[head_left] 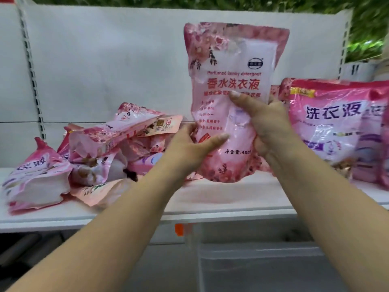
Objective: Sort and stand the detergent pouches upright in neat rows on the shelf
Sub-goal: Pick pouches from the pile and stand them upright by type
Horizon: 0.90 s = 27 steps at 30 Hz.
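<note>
Holding one pink pouch upright, both hands' fingers clamped on it; right of them perhaps two standing pouches, left a toppled heap remains.

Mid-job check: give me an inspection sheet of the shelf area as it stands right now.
Surface: white shelf, bare in the middle.
Job's things: rose-print detergent pouch held upright; standing pouches at right.
Clutter: pile of toppled pouches at left.
Hands: left hand and right hand both grip the held pouch.
Cables: nothing seen.
Surroundings: white back panel, greenery above, orange tag on the shelf edge.
</note>
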Each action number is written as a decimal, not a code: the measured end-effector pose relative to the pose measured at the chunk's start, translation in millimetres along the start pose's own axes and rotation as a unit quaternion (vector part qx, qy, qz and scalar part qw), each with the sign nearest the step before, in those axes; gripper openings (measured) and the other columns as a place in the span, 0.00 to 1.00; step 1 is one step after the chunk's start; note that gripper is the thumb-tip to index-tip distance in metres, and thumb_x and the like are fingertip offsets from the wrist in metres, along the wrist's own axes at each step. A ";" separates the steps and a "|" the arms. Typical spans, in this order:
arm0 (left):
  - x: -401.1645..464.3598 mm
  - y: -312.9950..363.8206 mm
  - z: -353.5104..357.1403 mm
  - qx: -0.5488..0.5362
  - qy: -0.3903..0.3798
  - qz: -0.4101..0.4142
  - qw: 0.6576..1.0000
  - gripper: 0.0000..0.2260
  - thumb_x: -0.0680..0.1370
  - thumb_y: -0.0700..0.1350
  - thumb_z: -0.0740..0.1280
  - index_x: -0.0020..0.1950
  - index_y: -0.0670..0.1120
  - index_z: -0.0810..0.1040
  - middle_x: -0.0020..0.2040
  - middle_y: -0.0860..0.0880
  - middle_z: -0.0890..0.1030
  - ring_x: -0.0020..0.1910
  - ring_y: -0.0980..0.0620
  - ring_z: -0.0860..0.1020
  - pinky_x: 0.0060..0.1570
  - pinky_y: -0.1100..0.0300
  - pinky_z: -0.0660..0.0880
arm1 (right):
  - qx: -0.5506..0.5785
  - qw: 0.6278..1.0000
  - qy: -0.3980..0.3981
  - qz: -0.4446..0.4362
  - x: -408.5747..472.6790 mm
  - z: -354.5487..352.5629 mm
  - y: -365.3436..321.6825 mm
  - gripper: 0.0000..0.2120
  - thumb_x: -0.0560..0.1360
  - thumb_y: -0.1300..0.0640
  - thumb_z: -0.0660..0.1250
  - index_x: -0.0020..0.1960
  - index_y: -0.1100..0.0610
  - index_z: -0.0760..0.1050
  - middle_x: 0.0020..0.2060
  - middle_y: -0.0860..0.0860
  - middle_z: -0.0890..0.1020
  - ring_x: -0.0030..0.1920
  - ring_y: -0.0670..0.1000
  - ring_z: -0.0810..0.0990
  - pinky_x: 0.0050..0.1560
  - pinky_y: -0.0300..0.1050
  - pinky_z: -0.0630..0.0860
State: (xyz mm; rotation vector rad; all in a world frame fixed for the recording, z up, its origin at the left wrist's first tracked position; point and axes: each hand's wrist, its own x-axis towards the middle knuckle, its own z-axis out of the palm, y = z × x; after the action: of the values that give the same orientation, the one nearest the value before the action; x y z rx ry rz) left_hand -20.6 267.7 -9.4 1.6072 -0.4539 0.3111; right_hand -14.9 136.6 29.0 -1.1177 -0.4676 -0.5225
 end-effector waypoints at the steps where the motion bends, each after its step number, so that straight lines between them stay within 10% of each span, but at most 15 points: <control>1: 8.2 -3.5 10.1 -0.010 0.000 -0.003 1.000 0.27 0.64 0.49 0.74 0.60 0.45 0.71 0.53 0.46 0.81 0.47 0.48 0.81 0.47 0.51 0.79 | -0.006 1.000 0.013 0.004 6.0 -9.6 0.0 0.10 0.66 0.62 0.73 0.45 0.59 0.76 0.36 0.51 0.84 0.39 0.51 0.84 0.42 0.47 0.81; 4: 29.7 -27.6 33.5 0.037 -0.021 -0.066 0.997 0.22 0.70 0.49 0.73 0.60 0.47 0.69 0.56 0.46 0.79 0.52 0.45 0.80 0.53 0.47 0.77 | -0.111 0.989 0.020 0.091 11.3 -42.5 14.9 0.25 0.62 0.53 0.74 0.57 0.57 0.74 0.48 0.53 0.83 0.48 0.55 0.83 0.46 0.51 0.80; 9: 41.5 -54.2 37.8 0.196 -0.085 -0.114 0.970 0.30 0.76 0.55 0.64 0.73 0.47 0.56 0.66 0.50 0.71 0.64 0.47 0.71 0.64 0.59 0.65 | -0.257 0.934 -0.052 0.242 -5.4 -75.4 49.0 0.21 0.71 0.59 0.70 0.62 0.55 0.70 0.48 0.49 0.80 0.45 0.47 0.79 0.38 0.40 0.74; 14: 37.0 -52.3 35.5 0.211 -0.094 -0.112 0.967 0.30 0.75 0.56 0.65 0.72 0.46 0.59 0.65 0.49 0.74 0.62 0.47 0.73 0.66 0.53 0.67 | -0.225 0.946 -0.025 0.232 -2.7 -77.3 47.4 0.19 0.71 0.63 0.69 0.60 0.56 0.71 0.47 0.50 0.81 0.41 0.47 0.79 0.32 0.38 0.75; 17: 28.1 -47.7 33.5 0.274 -0.115 -0.110 0.948 0.15 0.78 0.53 0.61 0.62 0.48 0.69 0.58 0.56 0.74 0.56 0.55 0.72 0.59 0.67 0.63 | -0.253 0.943 -0.003 0.216 -3.7 -78.4 49.9 0.21 0.70 0.63 0.70 0.61 0.57 0.71 0.54 0.54 0.80 0.48 0.54 0.81 0.43 0.47 0.79; 21: 4.6 -33.7 27.8 0.368 -0.135 -0.102 0.914 0.20 0.80 0.55 0.56 0.65 0.44 0.72 0.62 0.46 0.76 0.61 0.47 0.72 0.56 0.62 0.63 | -0.294 0.936 -0.010 0.194 -8.0 -75.9 49.3 0.17 0.71 0.59 0.70 0.59 0.55 0.72 0.56 0.54 0.80 0.50 0.53 0.81 0.52 0.48 0.78; 27: -68.1 -12.1 -20.4 0.481 -0.037 0.150 0.863 0.23 0.75 0.64 0.55 0.56 0.52 0.79 0.50 0.60 0.78 0.51 0.61 0.75 0.43 0.72 0.66 | -0.543 0.839 0.031 -0.029 -26.7 -63.9 38.1 0.34 0.73 0.49 0.67 0.73 0.55 0.57 0.71 0.52 0.64 0.71 0.52 0.62 0.68 0.44 0.58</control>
State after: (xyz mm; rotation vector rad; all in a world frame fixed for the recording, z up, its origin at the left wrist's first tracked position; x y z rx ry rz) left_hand -73.6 295.6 -49.6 2.5324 -0.6649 0.8052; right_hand -6.9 94.7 -37.5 -2.1720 -0.1053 -0.9195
